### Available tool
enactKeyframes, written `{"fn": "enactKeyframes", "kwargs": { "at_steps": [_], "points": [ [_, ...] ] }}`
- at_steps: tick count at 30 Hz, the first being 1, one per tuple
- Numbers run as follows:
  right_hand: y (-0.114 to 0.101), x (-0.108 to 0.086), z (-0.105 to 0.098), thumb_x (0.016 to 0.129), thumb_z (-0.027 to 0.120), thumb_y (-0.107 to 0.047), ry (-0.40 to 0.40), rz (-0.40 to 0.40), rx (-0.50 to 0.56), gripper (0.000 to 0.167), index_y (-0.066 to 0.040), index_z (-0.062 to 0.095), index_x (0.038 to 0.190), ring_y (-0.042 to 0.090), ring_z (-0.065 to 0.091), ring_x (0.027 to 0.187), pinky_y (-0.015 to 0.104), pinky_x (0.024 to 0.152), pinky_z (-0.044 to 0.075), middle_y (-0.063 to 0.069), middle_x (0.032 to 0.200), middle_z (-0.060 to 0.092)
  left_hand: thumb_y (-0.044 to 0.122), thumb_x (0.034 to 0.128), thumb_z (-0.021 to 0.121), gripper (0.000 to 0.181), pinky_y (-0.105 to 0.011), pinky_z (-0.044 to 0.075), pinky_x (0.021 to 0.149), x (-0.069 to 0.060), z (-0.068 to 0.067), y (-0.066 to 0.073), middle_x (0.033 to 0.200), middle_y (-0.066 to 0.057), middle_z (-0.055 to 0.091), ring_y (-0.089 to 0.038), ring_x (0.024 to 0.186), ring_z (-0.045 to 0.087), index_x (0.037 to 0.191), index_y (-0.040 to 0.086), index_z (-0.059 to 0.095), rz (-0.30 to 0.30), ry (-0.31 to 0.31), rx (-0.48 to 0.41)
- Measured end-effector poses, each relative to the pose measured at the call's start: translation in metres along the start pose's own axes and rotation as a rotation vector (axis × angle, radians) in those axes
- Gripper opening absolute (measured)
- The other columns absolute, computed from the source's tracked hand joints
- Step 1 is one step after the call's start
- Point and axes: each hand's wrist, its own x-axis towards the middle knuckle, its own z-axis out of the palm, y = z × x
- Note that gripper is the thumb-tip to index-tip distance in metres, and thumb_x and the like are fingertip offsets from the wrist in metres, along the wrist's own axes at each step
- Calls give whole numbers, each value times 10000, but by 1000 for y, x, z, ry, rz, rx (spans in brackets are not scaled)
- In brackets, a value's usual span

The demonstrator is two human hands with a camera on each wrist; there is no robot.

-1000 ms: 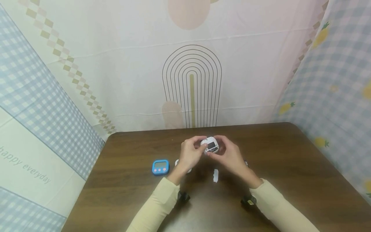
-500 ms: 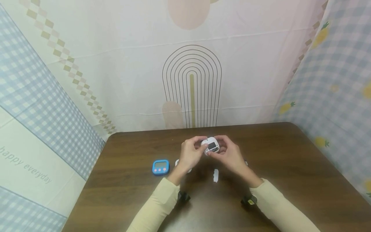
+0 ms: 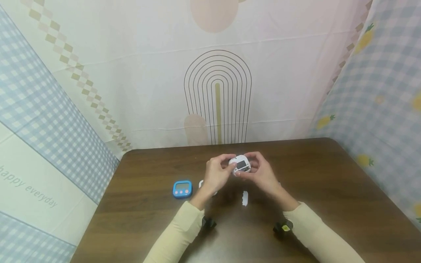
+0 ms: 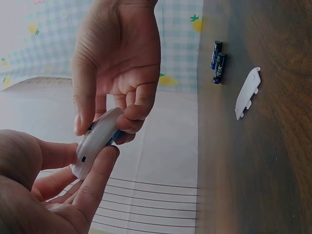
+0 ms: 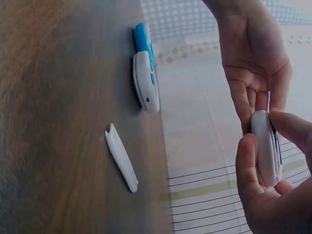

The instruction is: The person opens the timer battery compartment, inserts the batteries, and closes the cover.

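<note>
white timer (image 3: 241, 164) up between your left hand (image 3: 217, 173) and right hand (image 3: 264, 177), both pinching it, back facing you. versus a second ago: nudged slightly rightward, bay in plainer sight. cover (image 3: 245, 198) off, nearer you than your right hand; batteries (image 4: 218, 62) loose on table. reads as bay work, unfinished.

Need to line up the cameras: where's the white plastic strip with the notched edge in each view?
Head: strip, just right of centre, lower half.
Left wrist: strip, right side, slightly above middle.
Right wrist: strip, left of centre, lower half.
Shared landmark: held white rounded plastic device, visible in all three.
</note>
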Motion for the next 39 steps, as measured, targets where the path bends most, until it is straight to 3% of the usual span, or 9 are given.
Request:
{"fn": "enactKeyframes", "kwargs": {
  "at_steps": [13,18,29,33,39],
  "points": [
    [0,-1,3,873,839,-29,-4,64,90,704,-60,423,1440,248,766,893,379,785,654,249,1187,721,32,969,745,252,-299,650,677,-1,0,0,1169,-186,776,-288,929,796,1220,12,763,-18,7,-35],
    [1,0,3,878,814,3,4,93,139,695,-66,421,1447,235,761,872,373,774,653,206,1160,716,48,970,751,250,-302,647,671,-1,-1,0,1162,-161,783,-285,927,795,1219,39,772,-12,10,-9],
    [2,0,1,901,764,31,-21,74,187,658,-51,413,1451,209,754,843,358,773,654,145,1126,717,41,968,748,246,-281,638,654,0,0,-1,1153,-168,783,-277,913,795,1212,39,773,-4,9,-4],
    [2,1,-4,915,787,-15,-51,54,134,653,-37,425,1459,233,758,844,378,784,658,209,1152,723,39,969,747,257,-286,648,699,1,-2,0,1186,-171,779,-304,969,792,1225,33,767,0,14,7],
    [-2,2,-10,888,862,-139,-98,33,-121,742,-18,442,1487,278,735,825,413,726,646,250,1129,730,38,975,742,263,-278,648,704,2,-6,1,1198,-168,775,-296,975,790,1237,38,763,2,33,15]
  ]
}}
